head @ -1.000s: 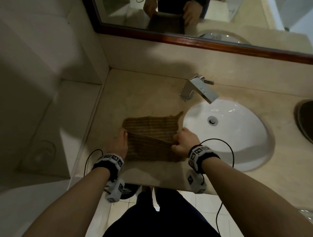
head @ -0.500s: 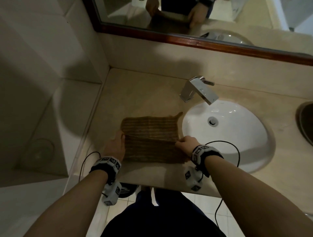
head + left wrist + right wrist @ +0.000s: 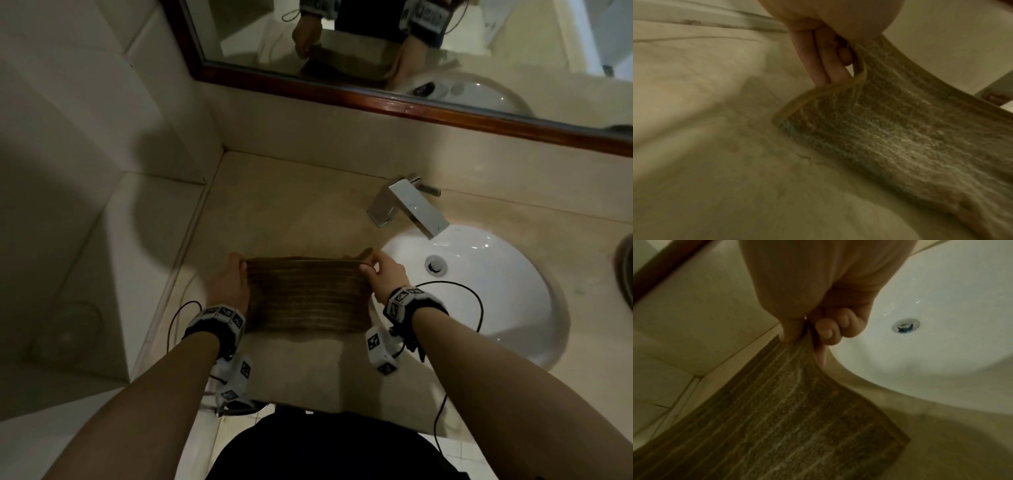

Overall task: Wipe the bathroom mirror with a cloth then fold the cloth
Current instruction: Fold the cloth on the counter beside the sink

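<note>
A brown striped cloth (image 3: 305, 294) lies on the beige counter (image 3: 294, 212), left of the basin. Its near half is lifted and carried over the far half. My left hand (image 3: 236, 270) pinches the cloth's (image 3: 890, 129) left corner, and in the left wrist view the left hand (image 3: 830, 53) curls round the hem. My right hand (image 3: 373, 267) pinches the right corner; in the right wrist view the right hand (image 3: 807, 332) holds the cloth (image 3: 789, 418) between thumb and fingers. The mirror (image 3: 411, 41) with its dark wooden frame hangs above and reflects both hands.
A white oval basin (image 3: 496, 291) sits right of the cloth, with a drain (image 3: 435, 263) and a chrome tap (image 3: 407, 205) behind it. A tiled wall (image 3: 102, 120) closes the left side. A second dark basin (image 3: 625, 274) shows at the far right edge.
Both hands have carried the cloth's near edge up and away from me, over the far half. The fold line has moved from the middle of the cloth to its far edge.
</note>
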Motion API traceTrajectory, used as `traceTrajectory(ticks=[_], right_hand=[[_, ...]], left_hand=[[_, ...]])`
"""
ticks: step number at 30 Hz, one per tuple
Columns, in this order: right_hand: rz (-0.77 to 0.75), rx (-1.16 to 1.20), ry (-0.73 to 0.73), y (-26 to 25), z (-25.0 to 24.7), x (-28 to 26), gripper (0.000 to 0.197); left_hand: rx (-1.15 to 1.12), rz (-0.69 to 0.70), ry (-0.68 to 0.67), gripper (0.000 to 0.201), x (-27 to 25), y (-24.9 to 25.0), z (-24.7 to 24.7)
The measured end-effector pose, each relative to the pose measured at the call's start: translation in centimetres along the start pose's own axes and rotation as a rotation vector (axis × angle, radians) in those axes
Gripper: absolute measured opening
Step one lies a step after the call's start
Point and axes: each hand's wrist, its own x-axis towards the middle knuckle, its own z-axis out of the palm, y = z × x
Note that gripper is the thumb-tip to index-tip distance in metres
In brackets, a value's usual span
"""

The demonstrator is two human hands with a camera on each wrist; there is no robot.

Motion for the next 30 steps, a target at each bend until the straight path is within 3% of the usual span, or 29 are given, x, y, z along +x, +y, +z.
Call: traceTrajectory(ticks=[8, 11, 13, 15, 18, 22, 30], right_hand=[[-0.027, -0.224, -0.037, -0.3, 0.6, 3.0, 0.021], [-0.059, -0.338, 0.108, -0.6, 1.0, 2.8, 0.024], [-0.176, -0.394, 0.228, -1.0, 1.9, 2.3, 0.025], [-0.309, -0.392, 0.227, -1.5, 3.3, 1.6, 0.03], [-0.429, -0.441, 0.062, -2.0, 5.9, 0.3, 0.051], [-0.482, -0.552, -0.095, -0.5, 9.0, -0.1, 0.07], [-0.573, -0.592, 0.095, 2.0, 11.3, 0.6, 0.071]], left_hand=[[0.25, -0.122, -0.03, 0.026, 1.5, 0.3, 1.1], [0.284, -0.065, 0.132, 0.023, 1.1, 0.1, 1.9], [0.299, -0.022, 0.209, 0.027, 0.7, 0.2, 2.8], [0.261, 0.038, 0.166, 0.037, -0.2, 1.0, 3.9], [0.317, 0.211, 0.04, 0.052, -1.6, 2.2, 6.1], [0.44, 0.148, -0.055, 0.07, -2.3, 0.7, 8.3], [0.514, 0.151, -0.029, 0.087, -2.4, -0.3, 9.3]])
